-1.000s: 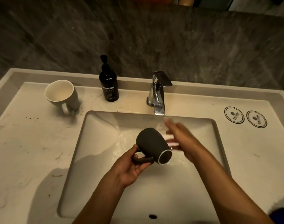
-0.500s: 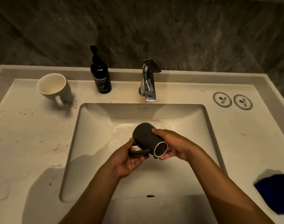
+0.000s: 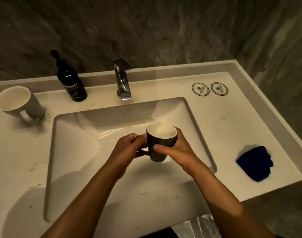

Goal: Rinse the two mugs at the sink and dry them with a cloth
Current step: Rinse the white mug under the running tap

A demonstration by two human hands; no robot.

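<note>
A dark mug with a white inside is held upright over the sink basin. My left hand grips its handle on the left. My right hand wraps around its body from the right, thumb across the front. A second mug, pale grey with a white inside, stands on the counter at the far left, tilted toward me in the view. A dark blue cloth lies on the counter to the right of the basin. No water is seen running from the faucet.
A dark pump bottle of hand wash stands behind the basin, left of the faucet. Two round stickers mark the counter at the back right. A dark stone wall rises behind and to the right. The counter's front edge ends near the cloth.
The dark mug has been turned from lying on its side to upright, mouth up. My right hand went from open beside it to gripping its body. The view shifted right.
</note>
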